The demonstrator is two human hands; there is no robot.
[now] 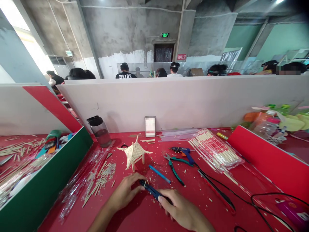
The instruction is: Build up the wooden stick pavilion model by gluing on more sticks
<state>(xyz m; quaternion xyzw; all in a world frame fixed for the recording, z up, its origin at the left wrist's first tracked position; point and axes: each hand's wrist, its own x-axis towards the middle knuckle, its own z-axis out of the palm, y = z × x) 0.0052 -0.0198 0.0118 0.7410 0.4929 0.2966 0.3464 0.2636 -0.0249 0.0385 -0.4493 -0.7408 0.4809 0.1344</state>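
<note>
My right hand (177,204) is wrapped round the handle of a long dark blue hand tool (152,190), which looks like a cutter or stripper. The tool points away to the left, its dark head reaching the fingertips of my left hand (126,190). Those fingers are closed at the head; whatever is pinched there is too small or hidden to make out. Just beyond stands a small pavilion-like model (135,154) of pale wooden sticks, with a pointed roof and legs. A blue pen-like stick (159,174) lies beyond the tool.
Green-handled pliers (177,167), a blue glue gun (184,153), a red-and-black knife-like tool (217,191) and bagged sticks (216,149) lie right. Cut sticks (98,183) and plastic wrap lie left. A dark-lidded bottle (99,131) stands by the white partition (181,106). People sit beyond.
</note>
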